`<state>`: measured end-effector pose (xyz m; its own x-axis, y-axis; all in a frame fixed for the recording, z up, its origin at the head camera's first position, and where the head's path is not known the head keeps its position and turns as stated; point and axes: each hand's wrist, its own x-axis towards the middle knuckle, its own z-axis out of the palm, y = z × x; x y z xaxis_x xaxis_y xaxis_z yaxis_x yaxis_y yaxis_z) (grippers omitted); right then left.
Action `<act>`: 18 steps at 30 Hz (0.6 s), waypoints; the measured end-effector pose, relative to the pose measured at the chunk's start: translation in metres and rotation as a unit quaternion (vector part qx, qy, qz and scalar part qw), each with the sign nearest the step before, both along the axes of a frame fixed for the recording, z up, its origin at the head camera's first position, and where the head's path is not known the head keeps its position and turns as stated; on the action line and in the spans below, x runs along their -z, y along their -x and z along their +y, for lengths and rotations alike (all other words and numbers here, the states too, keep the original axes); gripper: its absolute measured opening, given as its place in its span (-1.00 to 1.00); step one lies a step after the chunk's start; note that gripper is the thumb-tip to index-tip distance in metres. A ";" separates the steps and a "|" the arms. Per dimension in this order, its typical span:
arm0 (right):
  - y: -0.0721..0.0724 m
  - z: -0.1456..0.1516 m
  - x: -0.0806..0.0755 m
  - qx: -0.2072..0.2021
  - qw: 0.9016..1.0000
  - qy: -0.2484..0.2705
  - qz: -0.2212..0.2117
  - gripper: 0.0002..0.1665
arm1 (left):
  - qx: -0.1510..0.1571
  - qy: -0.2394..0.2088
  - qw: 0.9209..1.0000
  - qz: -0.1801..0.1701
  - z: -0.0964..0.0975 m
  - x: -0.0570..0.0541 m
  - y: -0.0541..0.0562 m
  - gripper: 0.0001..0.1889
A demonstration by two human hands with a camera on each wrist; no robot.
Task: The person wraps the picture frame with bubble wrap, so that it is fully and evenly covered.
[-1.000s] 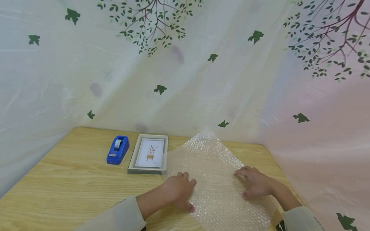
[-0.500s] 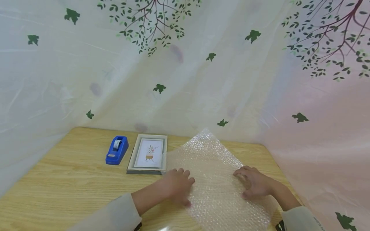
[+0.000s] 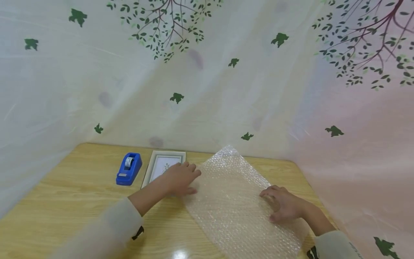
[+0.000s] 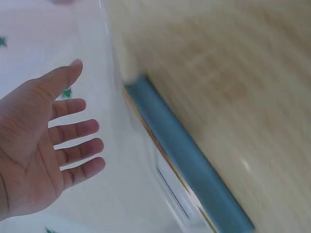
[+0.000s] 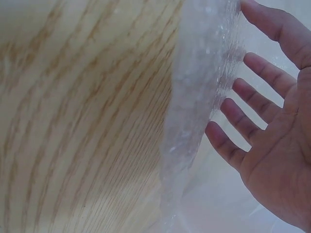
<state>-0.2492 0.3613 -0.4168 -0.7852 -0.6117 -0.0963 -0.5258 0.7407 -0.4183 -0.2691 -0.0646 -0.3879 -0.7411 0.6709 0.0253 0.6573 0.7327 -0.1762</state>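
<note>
A clear sheet of bubble wrap [image 3: 231, 205] lies cornerwise on the wooden table, one corner pointing at the back wall. My left hand [image 3: 179, 178], its fingers spread and holding nothing, is over the right part of a cream picture frame [image 3: 158, 163] and hides much of its plant print. In the left wrist view the frame's blue-grey side [image 4: 187, 153] shows beside the open palm. My right hand [image 3: 286, 205] rests at the wrap's right edge. In the right wrist view its relaxed fingertips [image 5: 214, 130] touch the bubble wrap [image 5: 194, 82].
A blue tape dispenser [image 3: 128, 169] with a roll in it stands left of the frame. Behind the table [image 3: 74, 194] hangs a pale plastic sheet [image 3: 207, 118] printed with branches and green birds; it also runs along both sides.
My left hand has left the wrap's left edge and moved up and leftward over the picture frame. The right hand has stayed at the wrap's right edge.
</note>
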 end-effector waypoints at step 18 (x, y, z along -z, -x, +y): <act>-0.003 -0.002 -0.001 0.001 1.000 -0.002 0.007 -0.06 | -0.151 -0.123 0.975 -0.108 -0.123 0.002 0.075 -0.34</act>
<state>-0.2465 0.3595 -0.4162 -0.7876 -0.6098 -0.0882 -0.5298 0.7434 -0.4082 -0.3441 -0.1875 -0.3898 -0.9095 0.4152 -0.0200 0.4080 0.9009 0.1479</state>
